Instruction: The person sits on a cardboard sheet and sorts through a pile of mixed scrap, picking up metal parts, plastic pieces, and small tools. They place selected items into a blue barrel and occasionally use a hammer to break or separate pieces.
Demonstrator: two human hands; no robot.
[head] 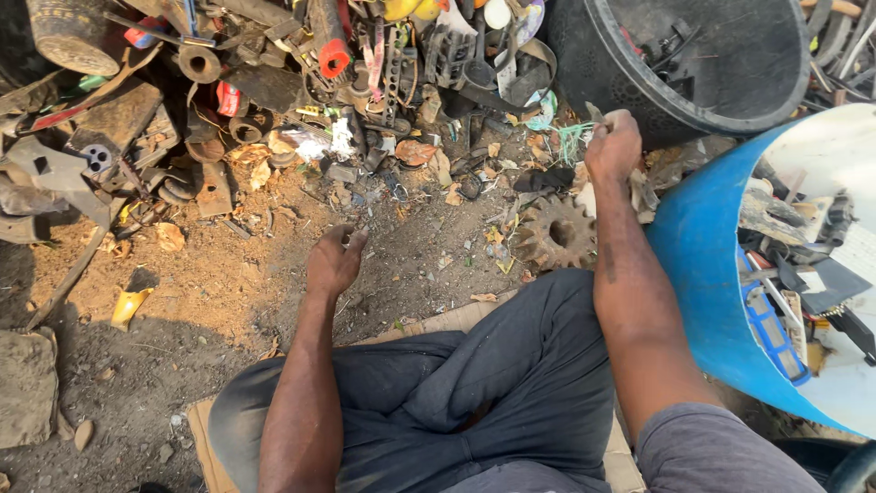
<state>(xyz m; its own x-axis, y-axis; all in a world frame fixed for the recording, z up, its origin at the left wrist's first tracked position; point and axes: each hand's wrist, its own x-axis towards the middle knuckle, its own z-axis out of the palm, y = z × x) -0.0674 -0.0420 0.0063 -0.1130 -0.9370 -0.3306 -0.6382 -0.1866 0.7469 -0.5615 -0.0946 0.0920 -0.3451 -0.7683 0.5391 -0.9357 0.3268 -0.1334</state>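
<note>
Scrap bits (584,137) clenched in right hand (613,146), rusty gear (555,234) just below. Left hand (334,262) pinching small piece (358,230) off dirt.

Single head view, steep downward, close over lap, facing scrap pile (301,82).

Rusty rough metal gear (555,234), matt brown. Scrap heap (274,100) mostly dull, corroded metal, some red plastic bits. Blue barrel (703,274) smooth plastic, slight sheen. Black tub (593,64) matt plastic, dusty. Ground (228,292) dry gritty dirt, rough. Flattened cardboard (456,318) under legs, matt tan. Trousers (511,383) dark soft cloth, creased. Yellow plastic shard (128,306), glossy. Stone (27,388) rough, grey.
</note>
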